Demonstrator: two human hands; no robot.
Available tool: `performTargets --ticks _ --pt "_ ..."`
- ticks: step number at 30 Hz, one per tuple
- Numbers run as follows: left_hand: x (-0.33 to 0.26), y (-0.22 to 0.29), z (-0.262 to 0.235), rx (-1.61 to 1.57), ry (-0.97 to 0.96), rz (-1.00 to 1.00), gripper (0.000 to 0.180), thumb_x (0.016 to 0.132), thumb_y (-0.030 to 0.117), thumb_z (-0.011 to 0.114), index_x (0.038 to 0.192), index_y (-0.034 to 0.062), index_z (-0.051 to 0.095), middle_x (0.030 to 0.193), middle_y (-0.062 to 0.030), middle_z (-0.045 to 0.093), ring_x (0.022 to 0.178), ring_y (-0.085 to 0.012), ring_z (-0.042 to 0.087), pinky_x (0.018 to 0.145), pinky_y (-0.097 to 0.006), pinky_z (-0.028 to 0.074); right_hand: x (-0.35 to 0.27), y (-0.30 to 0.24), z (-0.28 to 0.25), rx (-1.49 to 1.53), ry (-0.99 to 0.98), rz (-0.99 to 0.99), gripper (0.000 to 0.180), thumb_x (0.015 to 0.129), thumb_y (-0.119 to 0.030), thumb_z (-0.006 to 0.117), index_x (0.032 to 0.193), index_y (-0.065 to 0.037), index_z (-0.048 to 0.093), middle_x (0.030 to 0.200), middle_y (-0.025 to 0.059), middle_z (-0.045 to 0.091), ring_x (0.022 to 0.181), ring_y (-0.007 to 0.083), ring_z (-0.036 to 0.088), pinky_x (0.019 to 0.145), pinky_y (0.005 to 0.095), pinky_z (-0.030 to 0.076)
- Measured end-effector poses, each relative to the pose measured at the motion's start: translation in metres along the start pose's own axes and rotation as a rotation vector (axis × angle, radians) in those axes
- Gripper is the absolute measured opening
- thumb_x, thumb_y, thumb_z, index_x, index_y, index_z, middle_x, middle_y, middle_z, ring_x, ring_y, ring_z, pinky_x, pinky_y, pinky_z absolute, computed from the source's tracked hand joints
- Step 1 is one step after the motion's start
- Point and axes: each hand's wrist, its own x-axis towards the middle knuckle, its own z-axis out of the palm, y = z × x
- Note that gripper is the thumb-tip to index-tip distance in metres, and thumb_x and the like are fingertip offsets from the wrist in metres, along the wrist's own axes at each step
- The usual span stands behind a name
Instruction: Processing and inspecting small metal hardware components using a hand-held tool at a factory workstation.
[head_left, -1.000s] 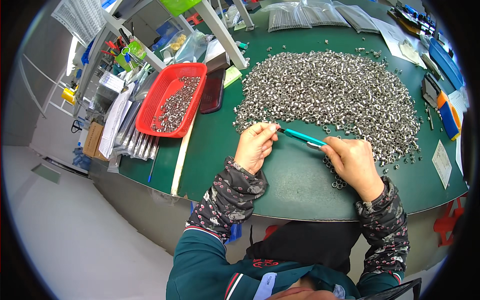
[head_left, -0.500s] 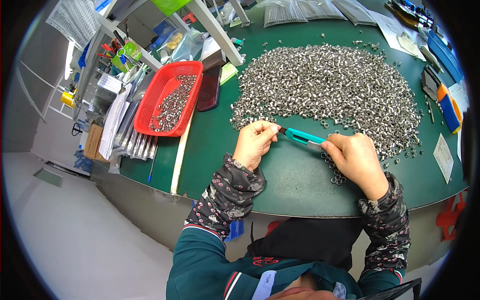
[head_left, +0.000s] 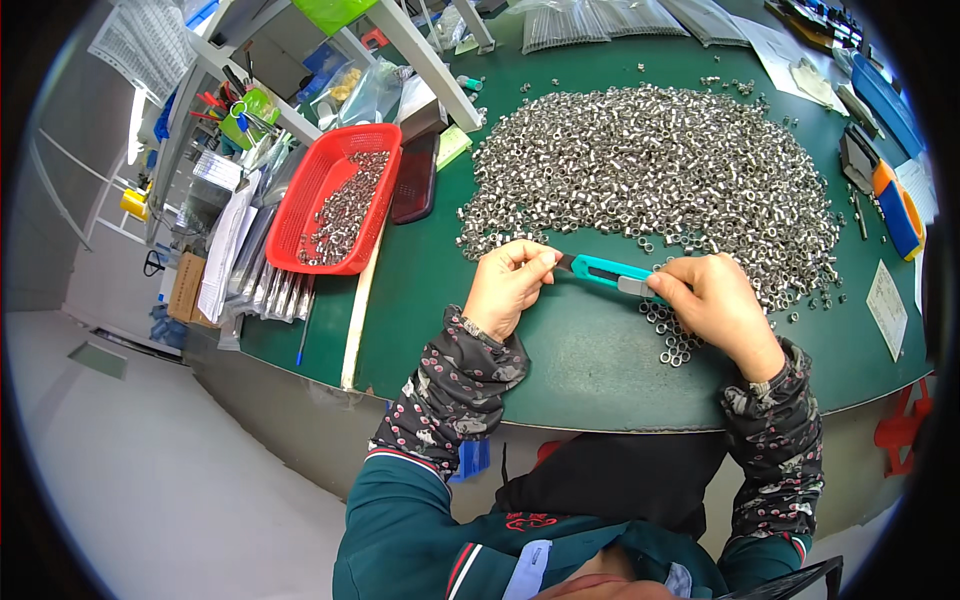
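My right hand (head_left: 722, 305) grips the back end of a teal utility knife (head_left: 612, 272), its dark blade pointing left. The blade tip meets the pinched fingertips of my left hand (head_left: 511, 284). Something small, likely one of the metal rings, sits in that pinch, but the fingers mostly hide it. Beyond both hands spreads a wide heap of small silver metal rings (head_left: 640, 160). A few loose rings (head_left: 676, 347) lie on the green table beside and below my right hand.
A red plastic basket (head_left: 283, 228) with more rings stands at the left, next to a dark phone-like slab (head_left: 417, 180). Bagged papers (head_left: 232, 255) lie further left. A blue-and-orange tool (head_left: 905, 215) and a card (head_left: 886, 308) lie at the right.
My right hand has shifted slightly right and up along the knife, showing more of its grey slider. The left hand holds its place. The view has tilted a little.
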Motion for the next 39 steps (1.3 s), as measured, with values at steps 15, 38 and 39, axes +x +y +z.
performTargets --ticks 15,38,39 --pt "0.002 -0.001 -0.003 -0.117 0.008 -0.001 0.013 0.085 0.009 0.055 0.092 -0.0016 0.057 0.067 -0.0011 0.052 0.043 0.0 0.032 0.036 -0.014 0.022 -0.005 -0.001 0.012 -0.176 0.241 -0.226 0.022 0.079 -0.025 0.059 0.065 -0.007 0.061 0.048 0.0112 0.05 0.047 0.0299 0.053 0.045 0.0394 0.042" --pt "0.004 -0.001 -0.008 -0.217 -0.066 0.096 0.016 0.092 0.01 0.043 0.106 0.0063 0.05 0.083 -0.0054 0.055 0.05 -0.0022 0.034 0.039 -0.014 0.028 -0.002 0.0 0.017 -0.139 0.357 -0.229 0.019 0.08 -0.023 0.058 0.068 -0.008 0.06 0.047 0.0097 0.05 0.044 0.0287 0.053 0.043 0.0387 0.04" --pt "0.004 -0.001 -0.007 -0.218 -0.067 0.096 0.016 0.092 0.01 0.043 0.106 0.0063 0.05 0.083 -0.0054 0.055 0.05 -0.0022 0.034 0.039 -0.014 0.028 -0.002 0.0 0.018 -0.138 0.358 -0.223 0.019 0.08 -0.023 0.058 0.069 -0.008 0.061 0.047 0.0097 0.051 0.044 0.0286 0.053 0.043 0.0386 0.04"
